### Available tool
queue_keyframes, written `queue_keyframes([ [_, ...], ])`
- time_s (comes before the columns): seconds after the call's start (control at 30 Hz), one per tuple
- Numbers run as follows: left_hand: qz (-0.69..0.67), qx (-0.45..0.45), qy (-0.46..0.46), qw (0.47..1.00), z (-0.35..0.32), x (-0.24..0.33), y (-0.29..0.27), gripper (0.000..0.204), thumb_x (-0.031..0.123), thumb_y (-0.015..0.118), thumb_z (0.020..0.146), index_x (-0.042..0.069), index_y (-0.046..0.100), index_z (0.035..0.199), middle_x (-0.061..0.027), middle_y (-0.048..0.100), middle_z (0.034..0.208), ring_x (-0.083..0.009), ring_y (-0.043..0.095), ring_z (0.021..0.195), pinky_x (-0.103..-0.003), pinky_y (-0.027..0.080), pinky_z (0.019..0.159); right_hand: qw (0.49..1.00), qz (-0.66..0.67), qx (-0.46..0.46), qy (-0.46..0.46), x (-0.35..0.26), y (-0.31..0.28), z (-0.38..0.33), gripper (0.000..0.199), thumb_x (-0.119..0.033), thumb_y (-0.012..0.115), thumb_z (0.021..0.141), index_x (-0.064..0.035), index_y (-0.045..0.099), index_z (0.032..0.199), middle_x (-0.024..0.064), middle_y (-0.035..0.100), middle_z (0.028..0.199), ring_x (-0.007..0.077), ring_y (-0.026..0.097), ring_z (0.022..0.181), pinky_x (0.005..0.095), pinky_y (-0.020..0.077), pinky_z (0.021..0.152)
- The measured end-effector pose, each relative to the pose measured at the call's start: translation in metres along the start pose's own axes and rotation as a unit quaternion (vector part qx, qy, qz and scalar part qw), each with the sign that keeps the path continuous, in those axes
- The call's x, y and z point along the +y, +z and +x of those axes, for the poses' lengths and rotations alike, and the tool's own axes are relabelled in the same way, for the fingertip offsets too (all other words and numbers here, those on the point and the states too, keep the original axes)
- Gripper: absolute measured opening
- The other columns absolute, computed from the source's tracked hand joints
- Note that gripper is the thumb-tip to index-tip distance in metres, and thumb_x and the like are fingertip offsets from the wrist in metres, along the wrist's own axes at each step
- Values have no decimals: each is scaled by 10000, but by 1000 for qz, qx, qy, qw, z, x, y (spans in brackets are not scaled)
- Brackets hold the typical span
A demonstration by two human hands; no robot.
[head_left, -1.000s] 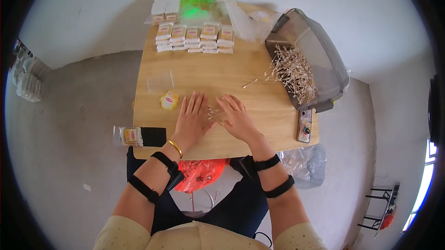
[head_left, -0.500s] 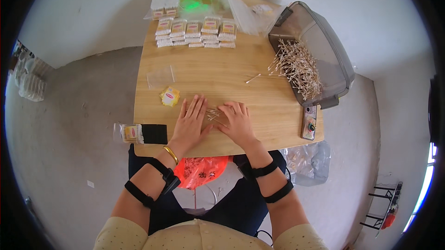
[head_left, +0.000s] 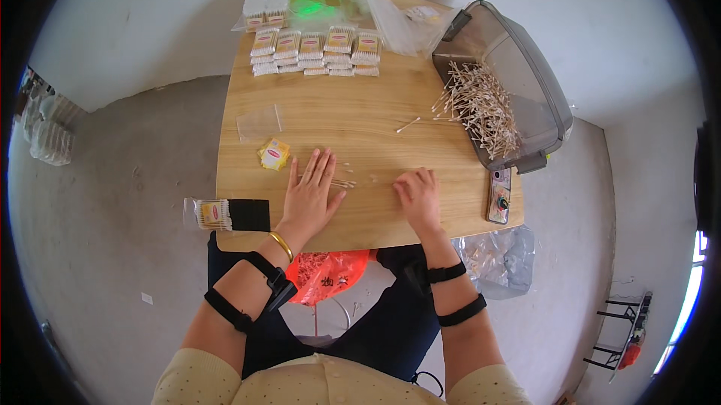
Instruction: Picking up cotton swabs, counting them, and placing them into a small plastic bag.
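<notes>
My left hand [head_left: 311,193] lies flat, palm down and fingers spread, on the wooden table [head_left: 360,123], covering a small bunch of cotton swabs [head_left: 344,182] whose tips stick out to its right. A little to the right my right hand [head_left: 417,194] rests on the table with fingers curled, apart from the swabs; nothing shows in it. A small yellow label packet [head_left: 274,154] lies just left of and beyond my left hand. Next to it is an empty clear bag [head_left: 259,122].
A grey plastic bin [head_left: 526,82] at the right holds a spilling pile of cotton swabs [head_left: 481,104]. Rows of packed swab bundles [head_left: 315,52] line the far edge. One loose swab [head_left: 408,125], a phone [head_left: 500,194] and a filled bag [head_left: 225,214] sit at the edges.
My right hand has slid right, away from my left hand and the swab bunch. The left hand stays flat in place.
</notes>
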State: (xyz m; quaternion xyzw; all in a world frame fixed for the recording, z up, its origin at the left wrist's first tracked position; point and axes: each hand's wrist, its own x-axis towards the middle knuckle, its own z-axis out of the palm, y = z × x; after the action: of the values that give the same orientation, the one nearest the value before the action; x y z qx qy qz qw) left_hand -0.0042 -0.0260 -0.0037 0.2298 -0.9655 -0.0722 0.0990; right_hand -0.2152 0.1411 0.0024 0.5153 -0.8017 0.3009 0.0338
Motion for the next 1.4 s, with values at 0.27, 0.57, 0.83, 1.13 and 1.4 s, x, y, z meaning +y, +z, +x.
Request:
queue_keyframes([
  [0.27, -70, -46, 47, 995, -26, 16, 0, 806, 446, 539, 1002, -21, 267, 1600, -189, 244, 1683, -341, 171, 1582, -515, 123, 1287, 999, 29, -5, 28, -9, 42, 47, 87, -145, 759, 845, -129, 705, 911, 66, 630, 967, 322, 570, 1000, 453, 462, 864],
  [0.57, -65, -77, 97, 990, -49, 15, -14, 825, 426, 579, 988, -9, 251, 1608, -174, 266, 1679, -325, 186, 1582, -538, 106, 1285, 991, 131, -2, -4, -57, 58, 39, 105, -169, 775, 843, -116, 694, 884, 64, 610, 972, 311, 561, 1012, 444, 461, 859],
  [0.83, -61, -54, 59, 995, -43, 14, -12, 850, 456, 586, 986, 9, 235, 1618, -139, 280, 1680, -280, 199, 1583, -512, 121, 1288, 993, 69, -91, 16, -84, 18, -25, 288, -269, 832, 785, -121, 646, 946, 90, 576, 997, 327, 557, 1010, 454, 450, 867],
  [1.13, -38, -49, 68, 996, -43, 14, -9, 849, 470, 559, 997, -2, 222, 1618, -139, 265, 1687, -270, 188, 1587, -507, 101, 1292, 993, 27, -96, 63, -83, 28, -30, 139, -160, 741, 804, -107, 641, 884, 88, 622, 959, 323, 610, 975, 463, 468, 835],
  [1.4, -91, -41, 67, 993, -43, 11, -9, 858, 402, 639, 962, -7, 240, 1603, -183, 231, 1686, -339, 202, 1575, -519, 128, 1285, 990, 96, -71, 71, -57, 18, 13, 98, -67, 719, 819, -100, 662, 891, 96, 640, 916, 326, 628, 930, 427, 500, 805],
])
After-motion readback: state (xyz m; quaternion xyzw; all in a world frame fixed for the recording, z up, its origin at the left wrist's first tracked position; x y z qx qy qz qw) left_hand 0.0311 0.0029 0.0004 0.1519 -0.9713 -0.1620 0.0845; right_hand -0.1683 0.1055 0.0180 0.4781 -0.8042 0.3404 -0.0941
